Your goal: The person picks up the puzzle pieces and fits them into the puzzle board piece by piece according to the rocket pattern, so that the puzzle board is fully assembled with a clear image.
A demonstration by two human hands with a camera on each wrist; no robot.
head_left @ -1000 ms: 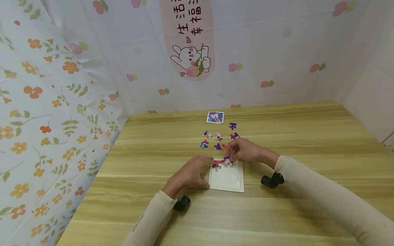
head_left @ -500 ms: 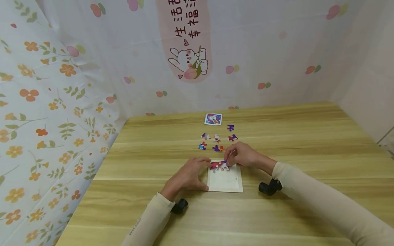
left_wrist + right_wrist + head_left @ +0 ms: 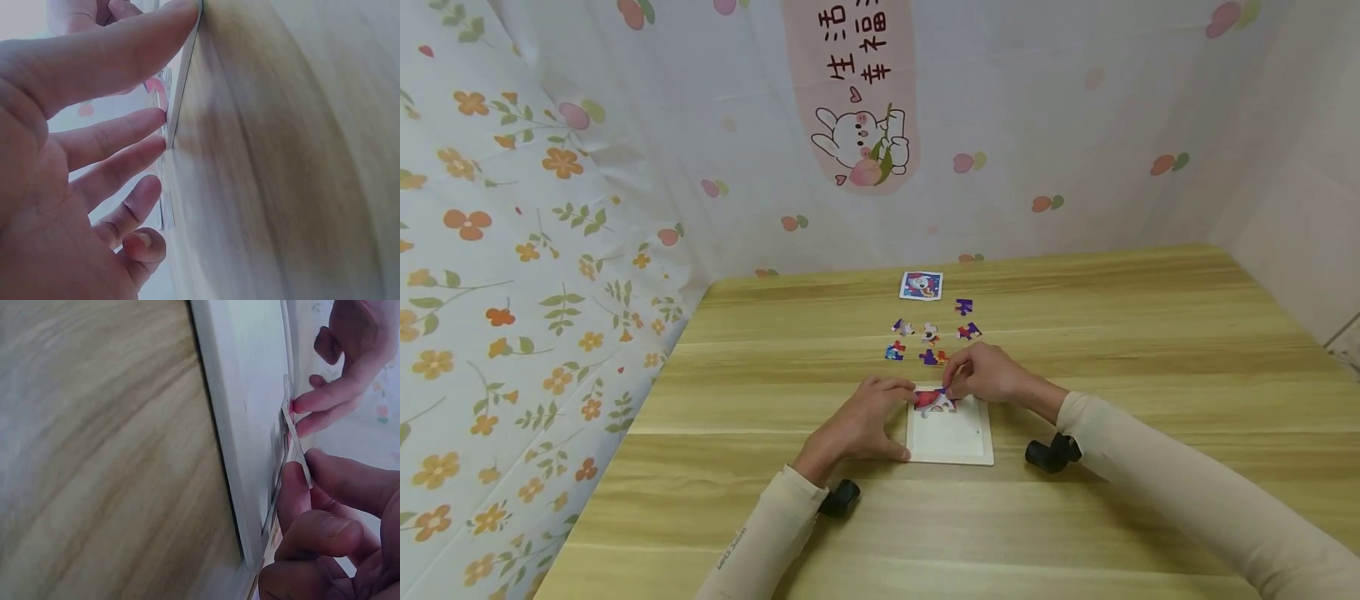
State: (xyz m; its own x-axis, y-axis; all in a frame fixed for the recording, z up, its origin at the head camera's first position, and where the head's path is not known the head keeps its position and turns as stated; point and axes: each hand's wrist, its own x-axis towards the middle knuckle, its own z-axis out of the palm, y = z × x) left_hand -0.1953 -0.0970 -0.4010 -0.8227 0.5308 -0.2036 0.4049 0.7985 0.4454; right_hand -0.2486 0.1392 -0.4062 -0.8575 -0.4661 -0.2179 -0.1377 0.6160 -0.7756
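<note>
A white puzzle tray (image 3: 951, 440) lies on the table in front of me. My left hand (image 3: 859, 423) steadies its left side, thumb near the front corner and fingertips at the far one. In the left wrist view those fingers (image 3: 119, 131) are extended against the tray's edge. My right hand (image 3: 992, 375) pinches a jigsaw piece (image 3: 299, 447) between thumb and finger, tilted over the tray in the right wrist view. A jigsaw piece with red on it (image 3: 927, 397) sits in the tray's far left corner, right beside the held one.
Several loose jigsaw pieces (image 3: 930, 333) are scattered beyond the tray, one of them (image 3: 964, 307) farther back. Behind them lies a small picture card (image 3: 921, 286). Patterned curtains (image 3: 1022, 125) rise behind the wooden table (image 3: 760, 400) and on its left.
My right hand has shifted slightly left with the pinched piece, bringing it up against the red piece. The left hand stays at the tray's side.
</note>
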